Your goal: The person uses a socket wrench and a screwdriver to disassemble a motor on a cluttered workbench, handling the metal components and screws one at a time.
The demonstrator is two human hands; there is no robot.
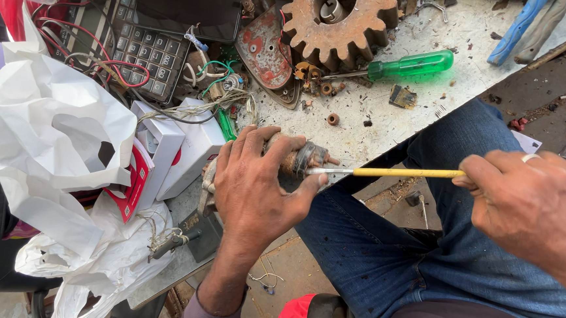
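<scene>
The left hand (255, 183) reaches up from the lower middle of the view, forearm rising steeply, palm down, its fingers curled and gripping a small rusty motor part (299, 159) against the near edge of the workbench (389, 129); the thumb presses along the part's lower side. The right hand (535, 207) comes in from the right at about the same height, back of the hand up, fingers closed around the end of a yellow-shafted screwdriver (400, 173) held nearly level, with a ring on 1 finger. The screwdriver's metal tip touches the part just beside the left thumb. Both hands sit above the person's blue jeans (421, 252). Further back on the bench lie a green-handled screwdriver (410, 64), a large rusty gear (339, 18) and a calculator (149, 52).
</scene>
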